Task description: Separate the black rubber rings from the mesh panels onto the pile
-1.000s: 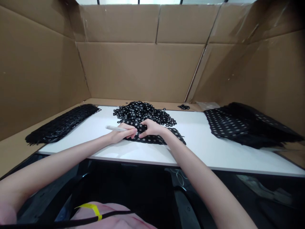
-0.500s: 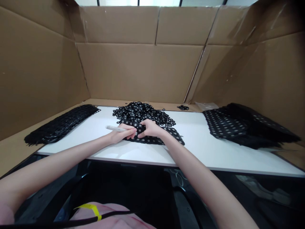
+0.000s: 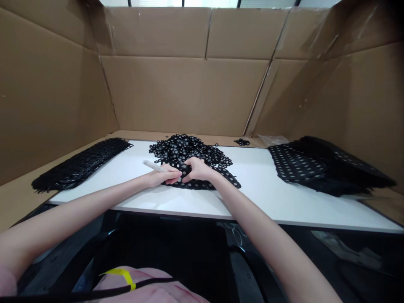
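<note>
A white pen-shaped tool (image 3: 153,166) lies in my left hand (image 3: 164,176), whose fingers are closed around it with its back end pointing up and left. Its tip is hidden by my fingers at a black sheet dotted with pale round spots (image 3: 202,185). On the same sheet, my right hand (image 3: 199,170) curls its thumb and fingers, pinching a raised fold close to my left fingertips. Just behind the sheet is a heap of small black rings (image 3: 186,145), some with pale centres.
A long bundle of black netted material (image 3: 83,164) lies at the left of the white table (image 3: 265,202). More black dotted sheets (image 3: 315,166) are stacked at the right. A few rings (image 3: 242,142) sit near the back. Cardboard walls (image 3: 176,92) enclose the table.
The pen-shaped tool has tilted, its back end now slightly higher and further right. The dotted sheet's right end has drawn in a little to the left. Both hands stay nearly in place.
</note>
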Action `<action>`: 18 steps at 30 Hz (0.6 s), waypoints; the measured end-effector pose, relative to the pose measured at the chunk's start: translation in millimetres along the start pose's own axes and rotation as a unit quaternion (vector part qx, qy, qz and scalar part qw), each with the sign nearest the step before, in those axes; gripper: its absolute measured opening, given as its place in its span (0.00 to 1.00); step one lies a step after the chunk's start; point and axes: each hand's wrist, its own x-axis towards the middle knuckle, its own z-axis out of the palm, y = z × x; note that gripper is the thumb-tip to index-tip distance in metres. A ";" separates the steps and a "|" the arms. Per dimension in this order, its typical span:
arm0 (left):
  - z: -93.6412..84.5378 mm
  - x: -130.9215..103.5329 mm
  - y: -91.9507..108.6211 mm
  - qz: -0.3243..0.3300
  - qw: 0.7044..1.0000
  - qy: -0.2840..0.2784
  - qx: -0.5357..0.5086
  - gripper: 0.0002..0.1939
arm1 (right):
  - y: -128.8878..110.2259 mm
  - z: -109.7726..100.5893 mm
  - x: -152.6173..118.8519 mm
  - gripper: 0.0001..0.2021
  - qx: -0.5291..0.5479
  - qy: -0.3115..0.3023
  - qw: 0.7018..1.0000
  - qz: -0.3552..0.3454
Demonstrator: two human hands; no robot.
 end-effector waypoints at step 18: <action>3.4 -9.7 8.0 0.062 0.995 0.044 0.057 0.20 | 14.0 -7.2 -6.0 0.43 -0.038 -0.052 0.998 0.002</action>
